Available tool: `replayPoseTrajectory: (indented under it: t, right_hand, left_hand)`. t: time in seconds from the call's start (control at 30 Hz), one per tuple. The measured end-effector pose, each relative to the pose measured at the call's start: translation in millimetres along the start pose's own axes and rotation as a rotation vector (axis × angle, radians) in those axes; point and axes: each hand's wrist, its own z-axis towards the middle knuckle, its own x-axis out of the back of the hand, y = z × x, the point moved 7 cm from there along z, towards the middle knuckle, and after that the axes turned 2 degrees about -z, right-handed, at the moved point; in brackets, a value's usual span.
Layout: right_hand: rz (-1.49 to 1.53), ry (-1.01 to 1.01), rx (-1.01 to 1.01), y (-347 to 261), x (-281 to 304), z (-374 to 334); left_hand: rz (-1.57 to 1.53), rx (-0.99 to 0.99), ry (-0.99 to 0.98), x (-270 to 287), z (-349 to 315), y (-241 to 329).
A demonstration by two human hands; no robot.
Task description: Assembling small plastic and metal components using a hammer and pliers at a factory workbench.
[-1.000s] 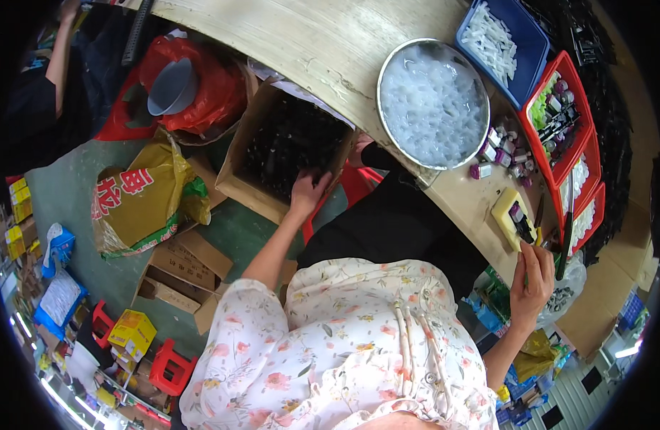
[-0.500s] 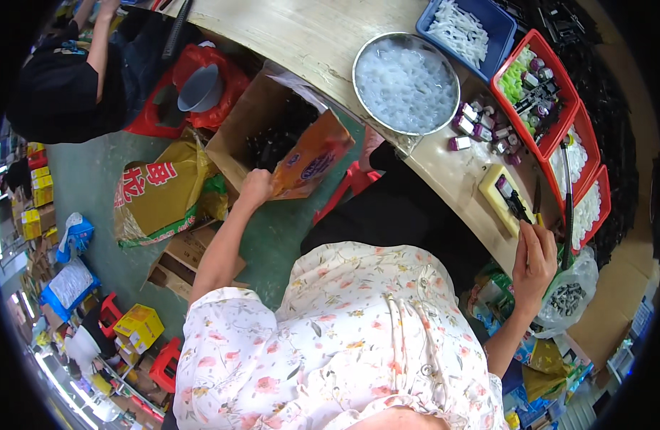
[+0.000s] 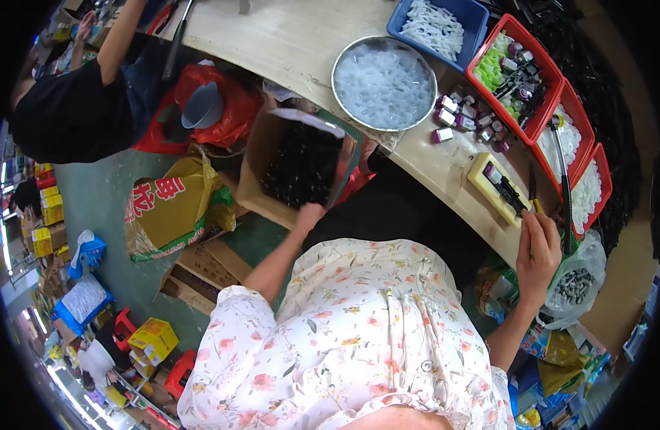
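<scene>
My left hand (image 3: 311, 216) is closed on the near edge of a cardboard box (image 3: 252, 179) beside the bench. Inside the box lies a heap of small black parts (image 3: 301, 166). At the bench's front edge, my right hand (image 3: 536, 251) pinches the near end of a slim black part (image 3: 510, 193) that has a purple-and-white piece at its far end. This part lies along a pale yellow block (image 3: 482, 184). Its pinched end is partly hidden by my fingers.
On the bench (image 3: 287, 44) stand a round metal pan (image 3: 384, 84) of translucent pieces, a blue bin (image 3: 393, 25) of white sticks and several red bins (image 3: 556, 92). Loose purple-and-white pieces (image 3: 465, 118) lie nearby. A hammer (image 3: 563, 154) leans there. Another person (image 3: 75, 111) sits at left.
My left hand has moved right from the box's orange flap to its near edge. The box has swung right and its opening faces me more. My right hand keeps its pinch.
</scene>
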Motion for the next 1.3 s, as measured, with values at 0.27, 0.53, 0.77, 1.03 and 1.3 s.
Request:
replayPoseTrajectory:
  t: [0.27, 0.53, 0.77, 1.03, 1.3]
  right_hand:
    - [0.001, -0.002, -0.041, 19, 11, -24]
    - [0.020, 0.000, -0.102, 17, 12, -27]
    - [0.004, 0.004, -0.108, 17, 15, -24]
    - [-0.037, 0.076, -0.156, 27, 29, -39]
    - [-0.007, 0.028, -0.187, 35, 22, -45]
  left_hand:
    - [-0.128, 0.110, -0.154, 45, 20, -11]
    - [-1.496, 0.422, -0.052, 108, 96, -3]
    - [-1.649, -0.008, 0.326, 179, 228, -23]
    - [-1.392, 0.159, 0.233, 217, 206, -8]
    - [-1.363, 0.626, 0.068, 128, 105, -53]
